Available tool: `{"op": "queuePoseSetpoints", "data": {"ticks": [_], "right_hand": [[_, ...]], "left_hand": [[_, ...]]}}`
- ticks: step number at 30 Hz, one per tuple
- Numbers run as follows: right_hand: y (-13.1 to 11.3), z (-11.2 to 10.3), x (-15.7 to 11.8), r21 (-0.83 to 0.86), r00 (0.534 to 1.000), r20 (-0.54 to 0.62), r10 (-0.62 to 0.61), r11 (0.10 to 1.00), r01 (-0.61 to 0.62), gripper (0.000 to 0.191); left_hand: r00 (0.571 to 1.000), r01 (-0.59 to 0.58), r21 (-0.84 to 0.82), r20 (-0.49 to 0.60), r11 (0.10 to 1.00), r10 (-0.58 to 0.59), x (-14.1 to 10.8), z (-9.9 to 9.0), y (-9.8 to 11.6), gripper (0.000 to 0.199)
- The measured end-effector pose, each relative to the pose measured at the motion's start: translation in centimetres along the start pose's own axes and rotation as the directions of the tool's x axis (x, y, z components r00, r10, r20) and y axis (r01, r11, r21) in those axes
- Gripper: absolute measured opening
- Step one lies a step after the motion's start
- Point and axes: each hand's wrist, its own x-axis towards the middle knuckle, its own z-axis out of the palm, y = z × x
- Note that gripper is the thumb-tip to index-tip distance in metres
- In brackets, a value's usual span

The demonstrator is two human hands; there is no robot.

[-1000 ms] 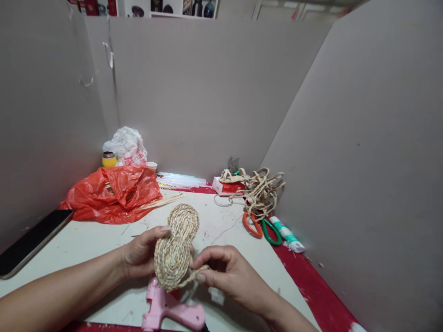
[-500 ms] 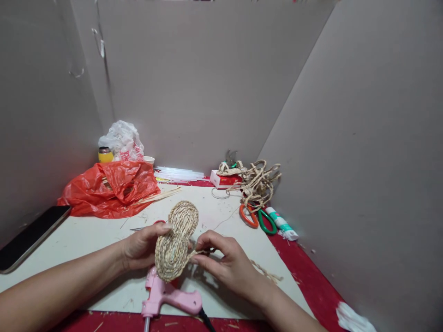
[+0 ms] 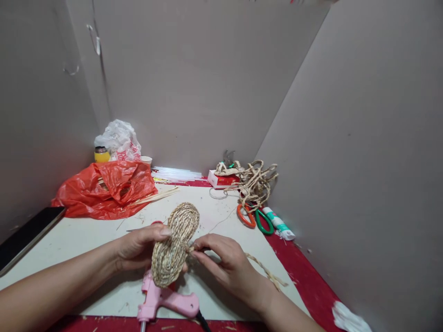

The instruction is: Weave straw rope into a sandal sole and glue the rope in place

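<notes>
My left hand (image 3: 143,246) grips a coiled straw-rope sole (image 3: 176,244) by its left edge, thumb on the front face and fingers behind. The sole is tilted, narrow at its waist and rounded at both ends. At its right side my right hand (image 3: 221,260) pinches the braided straw rope (image 3: 190,249) between thumb and fingers. The rope's loose tail (image 3: 265,267) comes out beyond the right hand and lies on the board. Below the sole rests a pink glue gun (image 3: 169,299), its nozzle end hidden behind the sole.
A white board (image 3: 114,258) covers the red cloth (image 3: 294,263). Small scissors (image 3: 157,223) lie behind my left hand. Farther back are a red plastic bag (image 3: 107,189), clear glue sticks (image 3: 176,174) and a heap of straw rope (image 3: 256,182). A phone (image 3: 31,235) lies at the left.
My right hand has brought the rope closer along the sole's right edge, so less rope shows between them. The sole has tipped slightly and its lower end sits a little lower and left.
</notes>
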Motion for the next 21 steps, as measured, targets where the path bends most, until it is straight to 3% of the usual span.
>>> {"op": "queuePoseSetpoints", "data": {"ticks": [6,17,21], "right_hand": [[-0.3,0.0,-0.4,-0.075,0.989,-0.089,-0.121,0.991,0.114,0.012],[-1.4,-0.3,-0.1,-0.193,0.966,-0.151,-0.209,0.965,0.178,0.015],[-1.5,-0.4,-0.2,-0.258,0.957,-0.16,-0.24,0.947,0.194,0.015]], "left_hand": [[1.0,-0.025,0.026,-0.007,0.999,0.026,-0.2,0.6,0.7,0.05],[0.999,-0.038,0.071,-0.014,0.997,0.039,-0.6,1.7,1.0,0.057],[0.998,-0.061,0.017,0.0,0.998,0.061,-0.6,1.7,0.9,0.055]]}}
